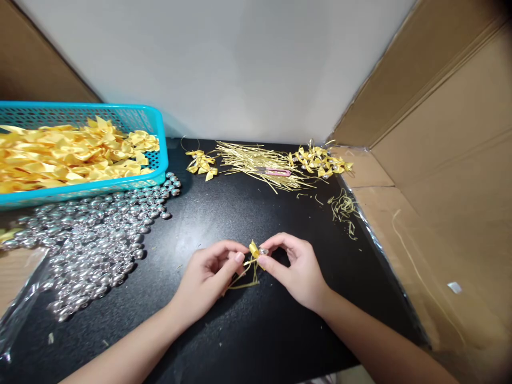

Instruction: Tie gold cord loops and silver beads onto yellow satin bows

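Over the middle of the black table, a small yellow ribbon bow is held between my two hands. A shiny silver bead sits against the bow, pinched by the thumb and index finger of my right hand. My left hand has its thumb and fingers closed on the bow's thin gold ties. Loose ends of the ties hang below the fingers, near the tabletop. The left hand's other fingers are curled and partly hidden.
A turquoise basket of yellow bows stands at the left, beside a heap of silver beads. Gold twist ties, a pink-handled tool and beaded bows lie at the back. Thread scraps lie right; cardboard walls enclose that side.
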A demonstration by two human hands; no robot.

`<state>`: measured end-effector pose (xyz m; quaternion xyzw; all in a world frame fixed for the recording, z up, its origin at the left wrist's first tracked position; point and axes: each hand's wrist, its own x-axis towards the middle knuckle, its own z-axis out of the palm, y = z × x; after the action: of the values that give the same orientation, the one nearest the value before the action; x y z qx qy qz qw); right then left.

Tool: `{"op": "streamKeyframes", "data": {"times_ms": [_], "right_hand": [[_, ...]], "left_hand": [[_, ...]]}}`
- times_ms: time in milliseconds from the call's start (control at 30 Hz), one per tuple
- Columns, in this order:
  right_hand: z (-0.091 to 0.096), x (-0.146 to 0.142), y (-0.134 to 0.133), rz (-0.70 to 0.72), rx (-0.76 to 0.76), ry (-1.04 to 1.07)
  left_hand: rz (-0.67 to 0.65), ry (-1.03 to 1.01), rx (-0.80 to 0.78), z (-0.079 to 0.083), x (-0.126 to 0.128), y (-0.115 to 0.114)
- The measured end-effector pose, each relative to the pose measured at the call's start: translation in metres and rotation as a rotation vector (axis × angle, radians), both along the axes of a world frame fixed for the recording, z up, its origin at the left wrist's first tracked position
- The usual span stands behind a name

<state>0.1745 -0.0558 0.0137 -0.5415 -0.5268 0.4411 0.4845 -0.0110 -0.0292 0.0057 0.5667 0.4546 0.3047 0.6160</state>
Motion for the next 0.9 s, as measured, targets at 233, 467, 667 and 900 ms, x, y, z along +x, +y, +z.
{"op": "streamKeyframes", "data": {"times_ms": [233, 467, 667, 900], "right_hand": [[-0.001, -0.001, -0.002, 0.028, 0.176, -0.124], [-0.001, -0.003, -0.002, 0.042, 0.184, -0.129], [-0.003, -0.002, 0.000, 0.024, -0.006, 0.079], [-0.002, 0.001, 0.004, 0.086, -0.138, 0.287]], "left_hand": [[-0.201, 0.022, -0.123, 0.006, 0.000, 0.004], [-0.157, -0.003, -0.121, 0.001, 0.000, 0.004], [-0.082, -0.129, 0.013, 0.000, -0.001, 0.007], [-0.021, -0.311, -0.012, -0.010, -0.002, 0.009]]}}
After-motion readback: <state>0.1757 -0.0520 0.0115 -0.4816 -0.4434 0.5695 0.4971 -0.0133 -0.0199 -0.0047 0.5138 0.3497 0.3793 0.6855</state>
